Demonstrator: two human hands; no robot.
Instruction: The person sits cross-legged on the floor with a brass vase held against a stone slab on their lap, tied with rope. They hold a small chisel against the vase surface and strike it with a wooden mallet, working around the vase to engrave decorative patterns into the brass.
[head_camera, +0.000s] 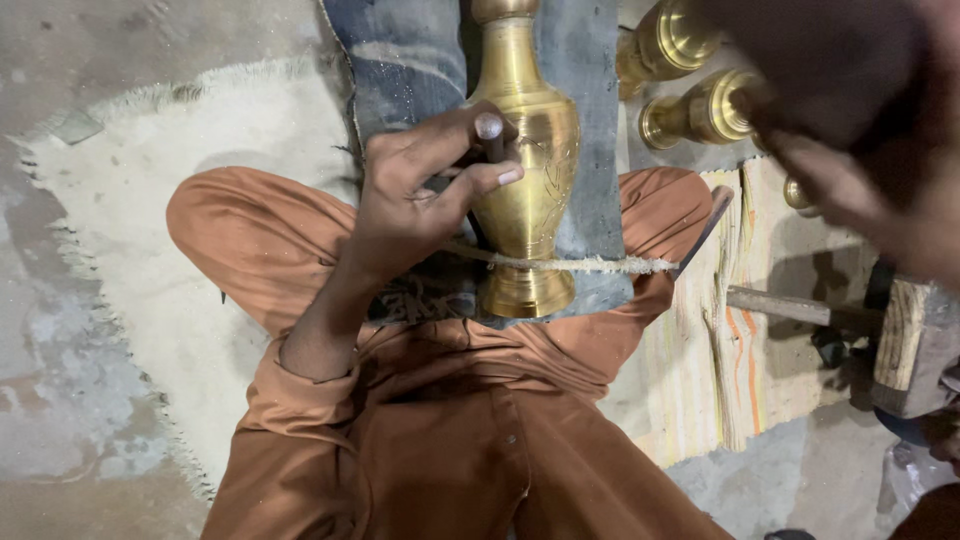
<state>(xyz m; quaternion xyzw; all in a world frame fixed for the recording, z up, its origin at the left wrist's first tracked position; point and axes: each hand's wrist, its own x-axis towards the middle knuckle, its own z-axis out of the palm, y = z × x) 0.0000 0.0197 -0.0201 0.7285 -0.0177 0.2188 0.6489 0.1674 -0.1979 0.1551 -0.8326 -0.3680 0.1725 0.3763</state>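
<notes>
Head view: closest to the lens, the right hand (850, 150) is showing only as a dark blur at the upper right edge. I cannot tell whether it is closed on anything or open.

Below it, the person is sitting cross-legged in rust-brown clothes (440, 440), knees spreading to either side. The left hand (415, 195) is reaching forward over the lap and pinching a short dark punch (494, 150) between thumb and fingers, closing firmly on it. The tip seems to be pressing against the shoulder of a brass vase (540, 160).

The vase is lying lengthwise on a denim-covered pad (400, 70) between the knees, its foot pointing toward the body and its neck pointing away. A frayed cord (600, 264) is crossing just above the foot and binding it down. Faint engraved lines are showing on the belly beside the punch.

Judging by this, the marking of the brass surface is under way, with the punch already placed. A next move would be calling for the left hand to keep the punch steady and the vase to stay snug under the cord.

To the right, a wooden-headed mallet (905, 340) is lying on a striped mat (740, 350). Farther off, two more brass vessels (690, 115) are lying beside the pad, and a pale fringed rug (150, 180) is covering the floor on the left.
</notes>
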